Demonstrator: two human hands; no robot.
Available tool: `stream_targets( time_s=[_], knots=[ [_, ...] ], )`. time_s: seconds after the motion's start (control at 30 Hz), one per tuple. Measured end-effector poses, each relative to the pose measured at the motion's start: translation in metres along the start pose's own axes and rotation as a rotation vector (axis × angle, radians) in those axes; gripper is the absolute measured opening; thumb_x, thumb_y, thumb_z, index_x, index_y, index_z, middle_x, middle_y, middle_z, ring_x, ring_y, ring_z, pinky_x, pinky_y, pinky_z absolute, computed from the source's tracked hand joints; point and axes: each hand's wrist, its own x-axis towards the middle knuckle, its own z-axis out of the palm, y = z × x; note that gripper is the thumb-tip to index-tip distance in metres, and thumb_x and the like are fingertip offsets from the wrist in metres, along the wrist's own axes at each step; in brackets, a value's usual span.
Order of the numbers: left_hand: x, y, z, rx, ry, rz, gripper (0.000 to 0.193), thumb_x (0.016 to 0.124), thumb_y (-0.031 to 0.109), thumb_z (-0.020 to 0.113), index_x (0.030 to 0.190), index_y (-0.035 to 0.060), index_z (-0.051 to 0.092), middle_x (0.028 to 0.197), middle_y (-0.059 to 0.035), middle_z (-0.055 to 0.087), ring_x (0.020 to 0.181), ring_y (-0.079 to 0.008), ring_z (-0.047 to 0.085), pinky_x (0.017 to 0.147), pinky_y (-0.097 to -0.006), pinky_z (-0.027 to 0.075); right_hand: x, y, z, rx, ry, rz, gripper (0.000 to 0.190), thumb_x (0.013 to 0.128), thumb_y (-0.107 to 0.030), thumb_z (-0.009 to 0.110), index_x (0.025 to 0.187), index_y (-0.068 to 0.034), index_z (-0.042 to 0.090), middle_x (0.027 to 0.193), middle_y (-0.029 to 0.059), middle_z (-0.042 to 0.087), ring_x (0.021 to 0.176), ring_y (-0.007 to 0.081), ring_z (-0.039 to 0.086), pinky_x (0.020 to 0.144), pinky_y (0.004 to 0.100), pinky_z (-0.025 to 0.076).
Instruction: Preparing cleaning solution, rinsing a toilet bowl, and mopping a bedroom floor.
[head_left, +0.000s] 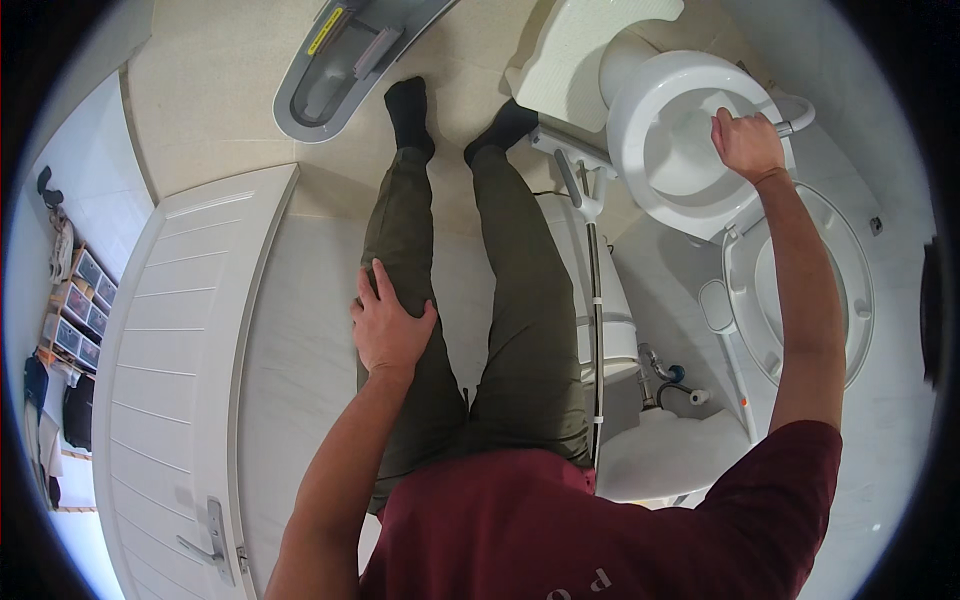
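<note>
My right hand (750, 142) is closed in a fist over the rim of a white toilet bowl (637, 127). From the outer side of the fist comes a white curved tube (807, 112) with a metal end. The fingers hide whatever part of it lies in my grip. Inside the bowl I see a pale, wet-looking surface. The toilet seat and lid (862, 330) are raised behind the bowl, below my forearm. My left hand (394, 326) rests spread on the thigh of my dark green trousers (525, 330), with nothing in it.
A flat mop's metal pole (592, 300) stands beside my right leg. A grey mop bucket (315, 127) and a white footstool (570, 60) flank my feet. A white long-handled brush (724, 315) leans near the seat. On the left is a white door (172, 337); a basin (675, 450) is at right.
</note>
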Motion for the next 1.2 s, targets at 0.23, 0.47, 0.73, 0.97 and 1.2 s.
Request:
stream_targets(
  time_s=[0.23, 0.47, 0.73, 0.97, 1.2],
  knots=[
    [-0.001, 0.002, 0.0, 0.009, -0.009, -0.002, 0.096, 0.075, 0.04, 0.076, 0.153, 0.0096, 0.029, 0.152, -0.0169, 0.035, 0.117, -0.0431, 0.053, 0.092, -0.0484, 0.054, -0.016, 0.019, 0.016, 0.006, -0.021, 0.051, 0.024, 0.098, -0.026, 0.05, 0.084, -0.008, 0.058, 0.058, 0.0142, 0.063, 0.055, 0.0346, 0.064, 0.061, 0.045, 0.053],
    [-0.003, 0.009, 0.001, 0.035, 0.002, 0.004, 0.096, 0.075, 0.039, 0.076, 0.153, 0.0096, 0.029, 0.152, -0.0164, 0.035, 0.117, -0.0429, 0.053, 0.091, -0.0487, 0.054, -0.015, 0.033, 0.01, -0.049, 0.014, 0.091, 0.025, 0.1, -0.027, 0.048, 0.087, -0.009, 0.059, 0.06, 0.0132, 0.065, 0.056, 0.0339, 0.065, 0.063, 0.0457, 0.054],
    [-0.002, 0.013, -0.002, 0.035, 0.022, 0.024, 0.094, 0.075, 0.039, 0.077, 0.151, 0.0084, 0.032, 0.15, -0.0188, 0.038, 0.118, -0.044, 0.053, 0.091, -0.0498, 0.054, -0.025, 0.049, 0.019, -0.05, 0.035, 0.154, 0.025, 0.101, -0.028, 0.046, 0.088, -0.009, 0.058, 0.063, 0.0132, 0.066, 0.058, 0.0338, 0.066, 0.066, 0.0457, 0.055],
    [-0.002, 0.015, -0.003, 0.044, 0.014, 0.02, 0.093, 0.075, 0.039, 0.076, 0.151, 0.0083, 0.032, 0.15, -0.0178, 0.038, 0.12, -0.043, 0.052, 0.091, -0.0496, 0.054, -0.044, 0.049, 0.031, -0.037, -0.021, 0.258, 0.027, 0.102, -0.031, 0.045, 0.09, -0.01, 0.058, 0.064, 0.015, 0.067, 0.059, 0.0368, 0.066, 0.068, 0.047, 0.055],
    [-0.002, 0.016, -0.004, 0.065, 0.014, 0.022, 0.094, 0.076, 0.039, 0.075, 0.152, 0.0084, 0.03, 0.152, -0.0161, 0.035, 0.115, -0.0414, 0.054, 0.091, -0.048, 0.054, -0.062, 0.037, 0.044, 0.026, -0.052, 0.294, 0.028, 0.102, -0.031, 0.044, 0.09, -0.009, 0.057, 0.062, 0.0161, 0.065, 0.057, 0.0378, 0.065, 0.062, 0.047, 0.054]
  ],
)
